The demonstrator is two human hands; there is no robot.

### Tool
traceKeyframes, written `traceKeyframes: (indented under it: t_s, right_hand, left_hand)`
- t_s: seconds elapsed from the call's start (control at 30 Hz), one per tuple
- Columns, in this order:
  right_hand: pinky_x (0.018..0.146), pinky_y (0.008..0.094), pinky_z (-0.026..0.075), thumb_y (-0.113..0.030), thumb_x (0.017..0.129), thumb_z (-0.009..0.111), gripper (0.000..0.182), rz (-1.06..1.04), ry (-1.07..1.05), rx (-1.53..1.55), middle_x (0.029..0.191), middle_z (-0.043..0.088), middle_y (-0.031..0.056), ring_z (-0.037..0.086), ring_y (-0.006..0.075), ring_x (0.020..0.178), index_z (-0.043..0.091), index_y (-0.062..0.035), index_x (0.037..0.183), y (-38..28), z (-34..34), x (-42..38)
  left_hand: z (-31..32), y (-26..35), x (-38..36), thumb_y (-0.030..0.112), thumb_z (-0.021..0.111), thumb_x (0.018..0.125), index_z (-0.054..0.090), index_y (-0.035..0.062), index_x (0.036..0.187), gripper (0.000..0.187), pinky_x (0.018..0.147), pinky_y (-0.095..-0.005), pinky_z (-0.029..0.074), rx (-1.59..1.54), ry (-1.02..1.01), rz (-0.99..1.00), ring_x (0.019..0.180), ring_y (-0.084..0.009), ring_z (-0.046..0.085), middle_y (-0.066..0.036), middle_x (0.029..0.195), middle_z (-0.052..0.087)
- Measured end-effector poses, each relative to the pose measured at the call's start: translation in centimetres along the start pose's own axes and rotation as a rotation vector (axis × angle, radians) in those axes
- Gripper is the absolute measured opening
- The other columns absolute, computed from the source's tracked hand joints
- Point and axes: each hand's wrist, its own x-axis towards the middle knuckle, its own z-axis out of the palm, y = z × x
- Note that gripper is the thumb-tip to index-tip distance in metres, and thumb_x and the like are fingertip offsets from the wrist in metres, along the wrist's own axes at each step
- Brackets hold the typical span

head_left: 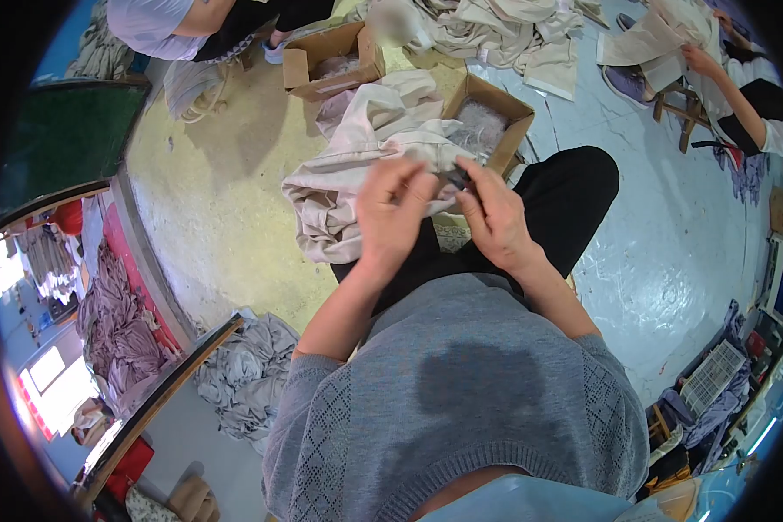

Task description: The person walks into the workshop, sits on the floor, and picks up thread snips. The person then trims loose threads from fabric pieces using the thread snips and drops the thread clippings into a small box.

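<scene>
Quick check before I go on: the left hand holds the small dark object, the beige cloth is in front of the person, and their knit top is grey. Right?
Not quite: the head view shows the small dark object in the right hand, not the left hand. The beige cloth and grey knit top are as you said.

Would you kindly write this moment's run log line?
left hand: over crumpled beige fabric; right hand: holding small dark object; open brown cardboard boxes: beyond

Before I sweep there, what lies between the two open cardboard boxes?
In the head view, part of the beige cloth shows between the picture-left box and the picture-right box.
</scene>
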Motion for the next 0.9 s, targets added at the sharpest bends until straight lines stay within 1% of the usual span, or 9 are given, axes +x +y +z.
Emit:
traceKeyframes:
  t_s: [0.03, 0.1, 0.13, 0.23, 0.33, 0.43, 0.53, 0.63, 0.9]
  right_hand:
    - [0.073, 0.0360, 0.051, -0.004, 0.087, 0.062, 0.040, 0.053, 0.026, 0.058, 0.094, 0.062, 0.0176, 0.064, 0.0296, 0.084, 0.049, 0.0010, 0.125, -0.2, 0.0, 0.2]
    - [0.072, 0.0357, 0.051, -0.004, 0.087, 0.062, 0.038, 0.158, 0.080, 0.171, 0.091, 0.062, 0.0162, 0.064, 0.0279, 0.081, 0.050, 0.0010, 0.122, -0.6, 0.2, 0.7]
    - [0.071, 0.0351, 0.051, -0.005, 0.086, 0.063, 0.037, 0.161, 0.084, 0.179, 0.090, 0.063, 0.0153, 0.064, 0.0266, 0.079, 0.051, 0.0008, 0.120, -0.4, 0.6, 0.8]
    - [0.069, 0.0330, 0.051, -0.008, 0.085, 0.067, 0.032, 0.183, 0.070, 0.208, 0.087, 0.063, 0.0130, 0.064, 0.0231, 0.075, 0.054, 0.0003, 0.113, 0.2, 1.2, 1.4]
    - [0.070, 0.0307, 0.051, -0.009, 0.083, 0.070, 0.027, 0.233, 0.039, 0.260, 0.086, 0.064, 0.0121, 0.064, 0.0202, 0.076, 0.059, 0.0004, 0.105, 0.3, 1.3, 1.6]
    - [0.070, 0.0296, 0.050, -0.008, 0.082, 0.070, 0.023, 0.253, 0.087, 0.314, 0.087, 0.064, 0.0113, 0.063, 0.0179, 0.077, 0.062, 0.0009, 0.101, 0.6, 1.9, 1.2]
    - [0.071, 0.0294, 0.050, -0.007, 0.082, 0.070, 0.022, 0.262, 0.109, 0.366, 0.088, 0.064, 0.0105, 0.063, 0.0169, 0.078, 0.063, 0.0010, 0.101, 1.0, 2.3, 1.0]
    - [0.072, 0.0288, 0.050, -0.006, 0.082, 0.070, 0.023, 0.267, 0.086, 0.363, 0.089, 0.064, 0.0099, 0.062, 0.0161, 0.079, 0.064, 0.0008, 0.102, 1.6, 2.4, 1.0]
    - [0.073, 0.0280, 0.050, -0.006, 0.081, 0.070, 0.024, 0.300, 0.055, 0.375, 0.089, 0.064, 0.0088, 0.062, 0.0148, 0.079, 0.064, 0.0014, 0.103, 2.0, 2.7, 1.0]
  left_hand:
    - [-0.7, 0.0, 1.0, 0.013, 0.068, 0.087, 0.067, -0.0007, 0.097, 0.018, 0.071, -0.0285, 0.047, 0.142, 0.072, 0.091, 0.083, -0.0184, 0.059, -0.009, 0.095, 0.062]
    - [-1.7, -1.0, 3.4, 0.014, 0.064, 0.089, 0.066, 0.0008, 0.101, 0.019, 0.080, -0.0291, 0.045, 0.429, 0.084, 0.304, 0.088, -0.0169, 0.058, -0.008, 0.100, 0.062]
    - [-2.0, -1.4, 4.5, 0.015, 0.063, 0.089, 0.066, 0.0015, 0.104, 0.019, 0.084, -0.0293, 0.044, 0.570, 0.090, 0.413, 0.090, -0.0162, 0.058, -0.008, 0.102, 0.062]
    - [-2.6, -3.2, 6.5, 0.017, 0.062, 0.089, 0.066, 0.0003, 0.099, 0.019, 0.085, -0.0311, 0.042, 0.474, -0.193, 0.351, 0.091, -0.0177, 0.056, -0.008, 0.098, 0.063]
    - [-3.0, -3.4, 6.5, 0.017, 0.065, 0.087, 0.066, -0.0019, 0.089, 0.019, 0.073, -0.0325, 0.045, 0.287, -0.356, 0.053, 0.086, -0.0201, 0.057, -0.010, 0.087, 0.065]
    - [-2.7, -2.7, 5.9, 0.015, 0.064, 0.089, 0.066, -0.0026, 0.086, 0.018, 0.065, -0.0255, 0.042, -0.022, -0.357, -0.295, 0.073, -0.0093, 0.052, -0.001, 0.076, 0.061]
    - [-2.4, -3.1, 5.4, 0.014, 0.062, 0.091, 0.066, -0.0025, 0.085, 0.018, 0.060, -0.0203, 0.038, -0.153, -0.325, -0.311, 0.068, -0.0031, 0.045, 0.005, 0.073, 0.056]
    - [-2.4, -3.5, 5.2, 0.013, 0.061, 0.092, 0.065, -0.0018, 0.085, 0.017, 0.060, -0.0197, 0.038, -0.228, -0.312, -0.371, 0.068, -0.0028, 0.045, 0.005, 0.074, 0.056]
    - [-2.6, -3.8, 4.9, 0.015, 0.063, 0.092, 0.067, 0.0009, 0.091, 0.015, 0.062, -0.0187, 0.038, -0.346, -0.351, -0.407, 0.068, -0.0018, 0.047, 0.006, 0.076, 0.058]
